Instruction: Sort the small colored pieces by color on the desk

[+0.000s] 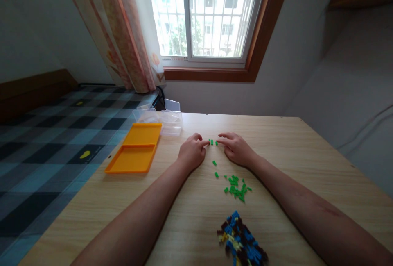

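Observation:
My left hand (192,150) rests on the wooden table (307,163), fingers curled, its fingertip touching a small green brick (211,142). My right hand (235,148) lies opposite, fingers pinched toward the same green pieces. The bricks sit between the two fingertips on the tabletop. Two loose green bricks (215,168) lie just behind my hands, and a small heap of green bricks (236,187) lies nearer me. A pile of blue, brown and yellow bricks (241,241) sits at the near edge.
An orange two-part tray (135,148) lies at the table's left edge, with clear plastic boxes (162,120) behind it. A bed with a checked cover (46,143) adjoins the table on the left. A curtain and window stand beyond.

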A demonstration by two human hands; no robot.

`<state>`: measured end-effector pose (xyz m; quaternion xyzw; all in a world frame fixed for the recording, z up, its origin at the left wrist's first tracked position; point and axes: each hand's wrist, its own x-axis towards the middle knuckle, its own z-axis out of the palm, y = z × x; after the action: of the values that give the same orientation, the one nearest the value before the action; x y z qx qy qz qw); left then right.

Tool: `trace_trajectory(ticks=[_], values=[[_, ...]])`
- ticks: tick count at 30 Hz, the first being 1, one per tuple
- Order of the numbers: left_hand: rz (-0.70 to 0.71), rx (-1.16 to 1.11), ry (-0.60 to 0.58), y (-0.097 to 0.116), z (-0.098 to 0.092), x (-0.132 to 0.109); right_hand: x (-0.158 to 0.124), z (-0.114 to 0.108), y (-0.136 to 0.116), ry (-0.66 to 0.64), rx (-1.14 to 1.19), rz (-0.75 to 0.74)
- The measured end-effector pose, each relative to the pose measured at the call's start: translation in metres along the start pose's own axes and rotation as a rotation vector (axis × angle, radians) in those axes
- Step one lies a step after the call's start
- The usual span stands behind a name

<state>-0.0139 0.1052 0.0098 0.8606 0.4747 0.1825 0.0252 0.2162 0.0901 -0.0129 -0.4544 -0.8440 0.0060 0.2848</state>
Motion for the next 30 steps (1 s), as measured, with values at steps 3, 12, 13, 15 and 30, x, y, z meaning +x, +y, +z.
trace_trajectory(ticks=[3, 12, 13, 15, 30], values=[[0.001, 0.001, 0.0, 0.0001, -0.0002, 0.0001, -0.0003, -0.0003, 0.0015, 0.006, -0.006, 0.002], [0.01, -0.006, 0.003, -0.0001, 0.0011, 0.0002, -0.0001, 0.0007, 0.0022, -0.007, 0.009, -0.024], [0.012, -0.007, 0.004, -0.0001, 0.0011, 0.0, -0.0002, 0.0009, 0.0022, -0.004, 0.013, -0.028], [0.013, -0.002, 0.006, -0.0003, 0.0013, -0.0003, -0.0006, 0.0013, 0.0026, 0.007, 0.017, -0.031], [0.007, -0.005, 0.024, -0.0006, 0.0033, -0.0007, 0.0005, 0.0013, -0.0032, -0.039, -0.003, -0.076]])
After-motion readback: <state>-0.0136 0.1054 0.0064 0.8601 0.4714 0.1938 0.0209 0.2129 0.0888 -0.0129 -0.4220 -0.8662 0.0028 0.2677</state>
